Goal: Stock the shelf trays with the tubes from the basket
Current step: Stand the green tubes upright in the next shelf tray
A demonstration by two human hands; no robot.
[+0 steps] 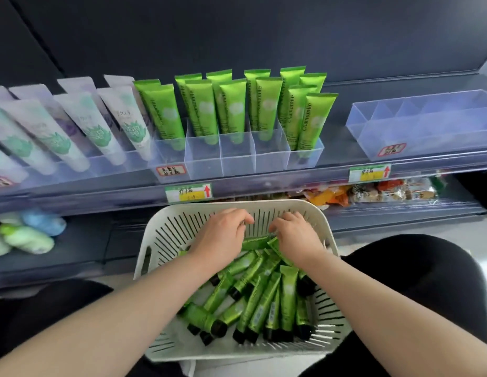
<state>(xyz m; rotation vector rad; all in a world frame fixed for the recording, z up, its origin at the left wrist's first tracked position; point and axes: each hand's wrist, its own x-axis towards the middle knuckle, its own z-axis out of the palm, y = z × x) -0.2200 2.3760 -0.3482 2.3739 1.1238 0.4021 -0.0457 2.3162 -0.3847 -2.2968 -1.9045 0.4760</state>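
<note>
Stock waits at 6 o'clock: tubes point(264, 295) heaped in the basket point(264, 204), close for quick picking. There the right hand point(299, 238) curls round one tube's end; the left hand point(220, 238) curls beside it, hold hidden. The tray point(236, 161) at 12 o'clock has front gaps, likely filled next.

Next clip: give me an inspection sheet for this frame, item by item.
Surface: dark shelf with price labels on its edge.
Job's things: white basket holds loose green tubes; middle tray partly stocked; right tray empty.
Clutter: pale tubes at left; snack packets below.
Hands: left hand curled in basket, grip hidden; right hand grips one of the green tubes.
Cables: nothing seen.
Surroundings: dark back panel.
</note>
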